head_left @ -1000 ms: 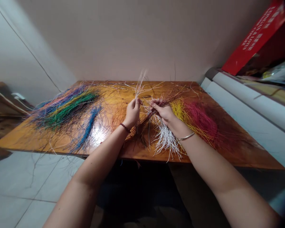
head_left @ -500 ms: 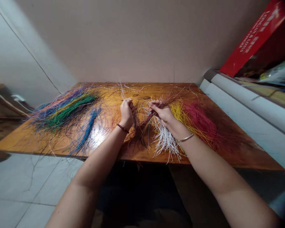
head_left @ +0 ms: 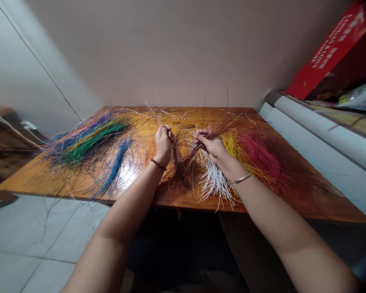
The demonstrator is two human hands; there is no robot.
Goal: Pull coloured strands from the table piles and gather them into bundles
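My left hand (head_left: 164, 142) is closed in a fist around a few thin pale strands (head_left: 154, 110), whose ends poke up above the fingers. To its right, my right hand (head_left: 212, 147) pinches a bundle of reddish-brown strands (head_left: 224, 127) that fans out to both sides of the grip. Beneath that hand lies a heap of white strands (head_left: 215, 183). A loose clump of dark strands (head_left: 179, 162) is on the table between the two hands; whether the left hand touches it, I cannot tell.
On the wooden table (head_left: 158, 197), green strands (head_left: 93, 142) and a blue bunch (head_left: 116, 165) lie left. Yellow (head_left: 232, 144) and crimson strands (head_left: 260, 156) lie right. A wall stands behind. White rolls (head_left: 323, 130) and a red box (head_left: 326, 53) flank the right edge.
The pale strand ends above my left hand now splay apart toward the upper left. Both hands keep their grips and have barely moved; the whole view has shifted slightly.
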